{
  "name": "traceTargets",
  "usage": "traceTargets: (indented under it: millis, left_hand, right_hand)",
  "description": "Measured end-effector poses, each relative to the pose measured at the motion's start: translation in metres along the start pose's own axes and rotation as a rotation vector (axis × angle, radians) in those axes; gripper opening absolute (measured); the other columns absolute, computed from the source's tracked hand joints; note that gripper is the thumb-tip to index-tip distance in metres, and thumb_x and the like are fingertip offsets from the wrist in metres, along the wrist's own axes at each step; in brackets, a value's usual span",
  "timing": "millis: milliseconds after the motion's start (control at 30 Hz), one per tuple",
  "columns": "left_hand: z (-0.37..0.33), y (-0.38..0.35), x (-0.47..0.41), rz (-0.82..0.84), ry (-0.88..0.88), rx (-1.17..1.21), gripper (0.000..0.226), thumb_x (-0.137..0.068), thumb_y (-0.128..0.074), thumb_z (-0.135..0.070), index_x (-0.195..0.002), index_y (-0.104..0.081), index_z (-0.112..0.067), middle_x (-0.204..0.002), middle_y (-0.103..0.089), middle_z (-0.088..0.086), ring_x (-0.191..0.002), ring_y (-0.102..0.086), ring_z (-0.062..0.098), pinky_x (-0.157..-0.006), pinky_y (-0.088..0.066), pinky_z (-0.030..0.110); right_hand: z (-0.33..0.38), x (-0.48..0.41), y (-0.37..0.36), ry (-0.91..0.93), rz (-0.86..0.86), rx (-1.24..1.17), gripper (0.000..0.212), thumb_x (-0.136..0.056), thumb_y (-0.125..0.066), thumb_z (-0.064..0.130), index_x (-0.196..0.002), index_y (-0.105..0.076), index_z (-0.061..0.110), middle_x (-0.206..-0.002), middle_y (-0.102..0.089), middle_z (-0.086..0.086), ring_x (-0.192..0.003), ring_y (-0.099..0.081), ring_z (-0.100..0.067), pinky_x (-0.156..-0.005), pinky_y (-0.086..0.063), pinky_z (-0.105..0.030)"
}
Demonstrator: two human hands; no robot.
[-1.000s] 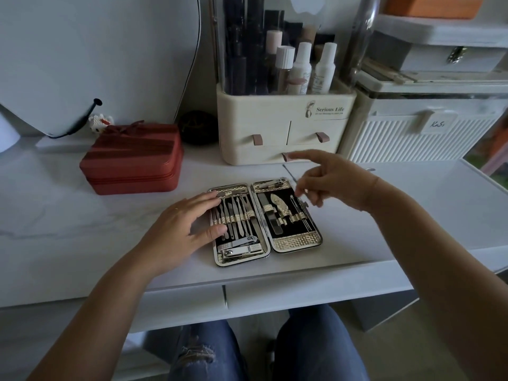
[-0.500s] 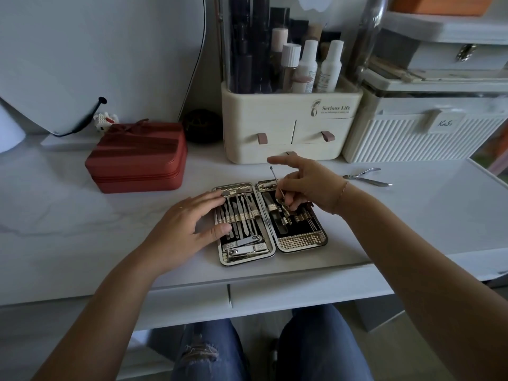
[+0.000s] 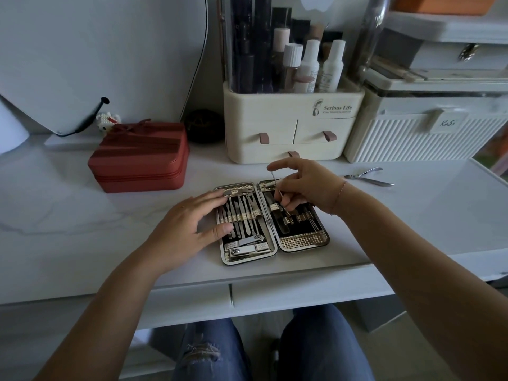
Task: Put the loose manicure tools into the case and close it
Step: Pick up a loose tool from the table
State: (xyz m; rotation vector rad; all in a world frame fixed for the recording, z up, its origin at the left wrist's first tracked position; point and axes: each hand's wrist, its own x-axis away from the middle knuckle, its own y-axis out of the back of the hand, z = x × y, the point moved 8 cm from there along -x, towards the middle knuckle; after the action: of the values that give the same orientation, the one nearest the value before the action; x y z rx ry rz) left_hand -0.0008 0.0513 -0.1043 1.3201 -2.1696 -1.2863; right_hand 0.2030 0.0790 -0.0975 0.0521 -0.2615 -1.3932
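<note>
An open, chrome-rimmed black manicure case (image 3: 303, 240) with gold patterned trim lies flat near the front edge of the white marble-look desk (image 3: 82, 215). Its two halves sit side by side; the hinge and both long sides run away from the person, leaning slightly left at the far end. The left half is filled with steel tools in a row under a gold band, their long axes parallel to the hinge, with clippers across the near end.

The left hand (image 3: 189, 229) lies palm down with its fingers straight and slightly spread. The fingertips rest on the far-left corner of the case and the thumb on the outer rim of the left half.

The right hand (image 3: 305, 185) is over the far part of the right half, wrist raised and fingers curled, pinching a thin metal tool (image 3: 273, 178). The tool stands steeply tilted – its upper end points away toward the cream plastic cosmetics organiser (image 3: 288, 125), where the index finger reaches it. Its lower end comes down at the gold band of the right half.

A silver cuticle nipper (image 3: 368, 177) lies loose on the desk, well right of the case – jaws pointing left, handles right. A dark red zip box (image 3: 140, 158) sits left of the organiser and a white ribbed storage box (image 3: 426, 133) right of it.
</note>
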Motion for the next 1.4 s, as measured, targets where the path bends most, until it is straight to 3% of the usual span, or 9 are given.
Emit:
traceTargets:
  millis: [467,767,833,933,1000,1167,1400]
  left_hand:
    - [0.001,0.000,0.000,0.006,0.004,-0.013,0.068,-0.080,-0.049,-0.059,-0.139,-0.042,-0.027,-0.150,-0.031,-0.015,-0.138,-0.025,0.000,-0.115,-0.018,0.027]
    - [-0.003,0.001,-0.001,-0.009,-0.023,-0.018,0.068,-0.079,-0.050,-0.057,-0.138,-0.045,-0.024,-0.146,-0.031,-0.019,-0.135,-0.026,-0.003,-0.109,-0.016,0.014]
    - [-0.006,0.002,-0.001,-0.020,-0.040,-0.015,0.068,-0.079,-0.051,-0.055,-0.137,-0.046,-0.021,-0.141,-0.030,-0.022,-0.132,-0.026,-0.007,-0.105,-0.015,0.009]
    - [-0.006,0.002,-0.001,-0.017,-0.036,-0.011,0.067,-0.079,-0.051,-0.054,-0.137,-0.046,-0.021,-0.143,-0.031,-0.019,-0.129,-0.025,-0.010,-0.107,-0.016,0.014]
    - [-0.005,0.002,-0.001,-0.012,-0.031,-0.015,0.068,-0.079,-0.050,-0.054,-0.137,-0.045,-0.021,-0.145,-0.032,-0.017,-0.129,-0.024,-0.009,-0.107,-0.015,0.013]
    - [-0.003,0.002,0.000,-0.013,-0.028,-0.027,0.067,-0.079,-0.050,-0.055,-0.138,-0.045,-0.023,-0.146,-0.031,-0.018,-0.129,-0.024,-0.011,-0.102,-0.010,0.002]
    - [-0.001,0.001,-0.001,-0.019,-0.022,-0.022,0.068,-0.078,-0.049,-0.057,-0.138,-0.044,-0.025,-0.148,-0.032,-0.016,-0.134,-0.025,-0.003,-0.112,-0.017,0.021]
  right_hand:
    - [0.004,0.003,-0.002,-0.008,-0.025,0.032,0.035,-0.087,-0.049,-0.011,-0.118,-0.046,0.006,-0.069,-0.064,-0.017,-0.051,-0.064,-0.019,-0.050,-0.055,-0.025]
    - [0.004,0.005,-0.002,-0.061,0.007,0.082,0.025,-0.088,-0.049,-0.009,-0.109,-0.048,0.005,-0.070,-0.063,-0.017,-0.049,-0.063,-0.019,-0.047,-0.054,-0.026]
    - [0.005,0.004,0.001,-0.030,-0.044,0.201,0.017,-0.088,-0.053,-0.004,-0.105,-0.052,0.002,-0.067,-0.062,-0.015,-0.047,-0.061,-0.019,-0.045,-0.052,-0.025]
    - [0.011,0.002,0.007,0.032,-0.124,0.551,0.010,-0.086,-0.060,0.008,-0.095,-0.060,0.004,-0.061,-0.061,-0.007,-0.038,-0.050,-0.013,-0.039,-0.042,-0.018]
    - [0.013,0.002,0.004,0.056,-0.111,0.663,0.005,-0.084,-0.061,0.011,-0.088,-0.063,0.009,-0.060,-0.062,-0.005,-0.037,-0.046,-0.011,-0.038,-0.039,-0.016]
    - [0.017,0.006,-0.002,0.115,-0.095,0.761,0.009,-0.081,-0.062,0.008,-0.081,-0.070,0.012,-0.053,-0.058,0.007,-0.036,-0.049,0.001,-0.043,-0.041,-0.008]
    - [0.020,0.018,-0.004,0.203,-0.116,0.868,0.006,-0.080,-0.066,0.015,-0.084,-0.071,0.014,-0.071,-0.057,0.015,-0.062,-0.051,0.004,-0.057,-0.038,0.000]
